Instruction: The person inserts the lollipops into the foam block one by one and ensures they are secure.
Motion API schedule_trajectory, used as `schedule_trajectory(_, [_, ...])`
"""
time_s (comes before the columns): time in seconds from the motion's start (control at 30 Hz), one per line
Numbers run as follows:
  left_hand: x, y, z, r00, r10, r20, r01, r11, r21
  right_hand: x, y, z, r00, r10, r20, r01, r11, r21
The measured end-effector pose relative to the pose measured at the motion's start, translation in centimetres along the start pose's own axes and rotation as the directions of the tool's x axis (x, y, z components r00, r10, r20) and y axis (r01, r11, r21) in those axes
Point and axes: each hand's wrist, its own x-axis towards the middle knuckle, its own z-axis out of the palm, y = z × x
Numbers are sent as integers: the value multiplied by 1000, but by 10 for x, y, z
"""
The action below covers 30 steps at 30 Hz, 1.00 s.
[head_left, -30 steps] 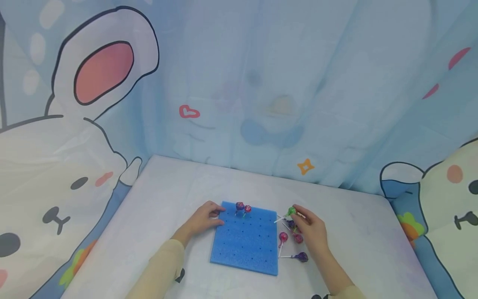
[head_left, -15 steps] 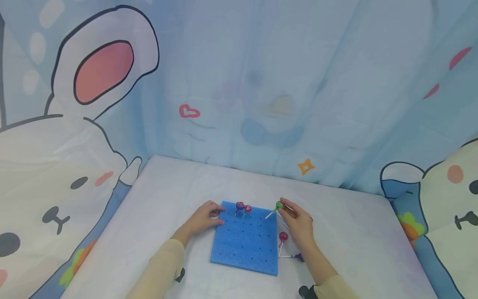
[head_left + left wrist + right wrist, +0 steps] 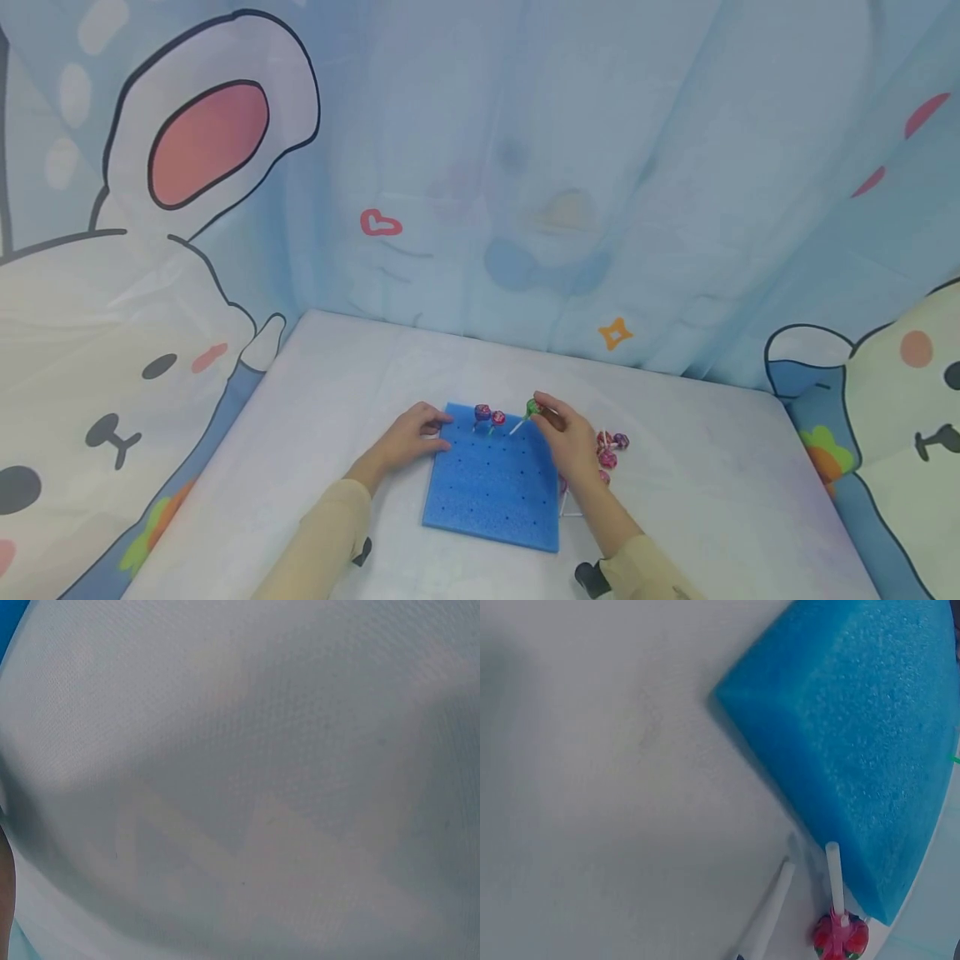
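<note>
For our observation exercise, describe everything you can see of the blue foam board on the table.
The blue foam board is a thick, roughly square slab with a spongy, pitted surface and rows of small dark holes across its top. It lies flat on the white table. Two wrapped lollipops stand in its far row. The left hand rests on its far left corner, and the right hand holds a green lollipop above its far right corner.

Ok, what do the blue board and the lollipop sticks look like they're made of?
The blue board looks like soft foam: a matte, pebbly open-cell surface, thick edges, and rows of small punched holes in the head view. The lollipop sticks look like smooth white plastic or rolled paper; the pictures can't settle which. The green lollipop in the right hand has a glossy head, probably a plastic wrapper.
</note>
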Motion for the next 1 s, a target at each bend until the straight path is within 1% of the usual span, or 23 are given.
schedule_trajectory(0.27, [-1,1,-1,1000,5,-1,-5,1000,5,2,3,13,999,-49,0,49,997,-56])
schedule_trajectory(0.43, [-1,1,0,1000,-3,-2,4,1000,8,2,5,18,997,-77,-6,76,993,-89])
schedule_trajectory(0.57, [0,0,1,1000,2,-6,-2,1000,12,2,5,20,995,-103,-3,102,989,-108])
schedule_trajectory(0.87, [-1,0,1,1000,10,-7,-10,1000,2,2,5,22,991,-129,38,132,985,-112])
schedule_trajectory(1.0, [0,0,1,1000,-4,-7,4,1000,13,0,4,23,991,-123,59,128,987,-99])
